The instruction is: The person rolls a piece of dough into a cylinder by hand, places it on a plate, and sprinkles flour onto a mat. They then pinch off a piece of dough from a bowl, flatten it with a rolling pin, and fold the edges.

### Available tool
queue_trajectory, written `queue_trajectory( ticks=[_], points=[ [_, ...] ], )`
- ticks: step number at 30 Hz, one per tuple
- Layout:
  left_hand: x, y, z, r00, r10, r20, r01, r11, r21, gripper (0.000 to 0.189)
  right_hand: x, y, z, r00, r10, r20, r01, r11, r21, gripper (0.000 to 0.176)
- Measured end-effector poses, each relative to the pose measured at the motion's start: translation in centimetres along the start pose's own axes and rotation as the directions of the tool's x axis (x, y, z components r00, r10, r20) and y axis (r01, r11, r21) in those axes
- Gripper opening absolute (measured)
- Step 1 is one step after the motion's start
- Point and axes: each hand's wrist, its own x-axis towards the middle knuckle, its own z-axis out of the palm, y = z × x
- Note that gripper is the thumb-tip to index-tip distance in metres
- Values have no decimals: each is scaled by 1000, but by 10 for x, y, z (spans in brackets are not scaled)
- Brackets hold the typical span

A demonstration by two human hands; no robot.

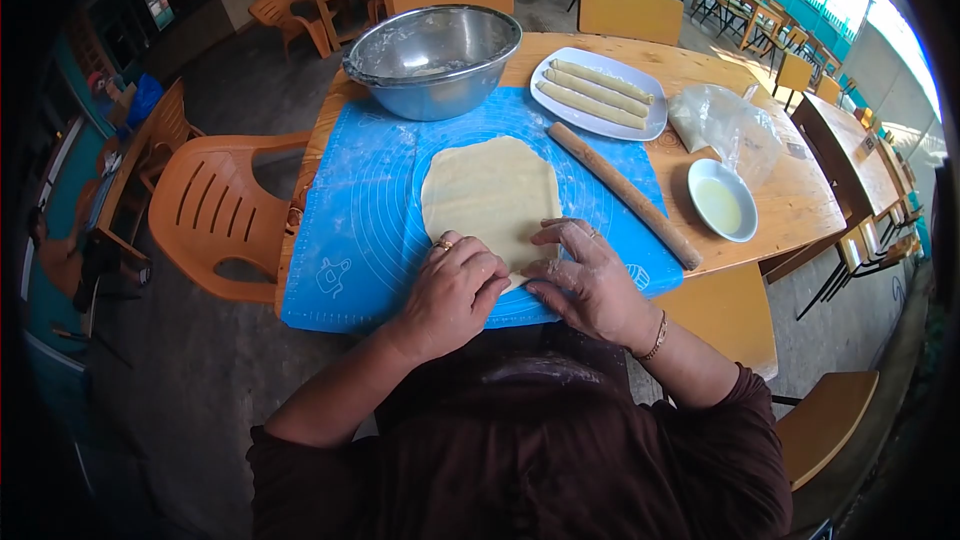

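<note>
A thin, pale sheet of dough (490,185) lies flat on a blue silicone mat (350,210) dusted with flour. At its near left edge, my left hand (455,285) has its fingers curled and pressed together on the dough. Opposite, my right hand (595,285) is floury, with bent fingers resting on the dough's near right edge and the thumb close below them. Between the hands, the near edge is partly covered by my fingers. A wooden rolling pin (625,195) rests diagonally on the mat, beyond my right hand.
A steel mixing bowl (435,90) stands at the back left. A white plate (645,130) carries several dough rolls (598,93). To the right are a plastic bag (725,125) and a small bowl (722,202) of pale liquid. An orange chair (225,205) stands left of the table.
</note>
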Motion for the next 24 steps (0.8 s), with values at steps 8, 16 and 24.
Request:
queue_trajectory(
  ticks=[8,16,24],
  points=[
    [-5,7,1,996,92,4,-92,992,87,16,-4,1,5,1000,10,15,-9,999,-46,25],
    [0,12,-2,997,23,69,-33,989,147,16,1,3,8,999,37,28,-36,999,-10,23],
    [-4,21,-1,997,-40,73,27,986,167,12,1,4,7,998,23,54,-24,999,30,20]
  ],
)
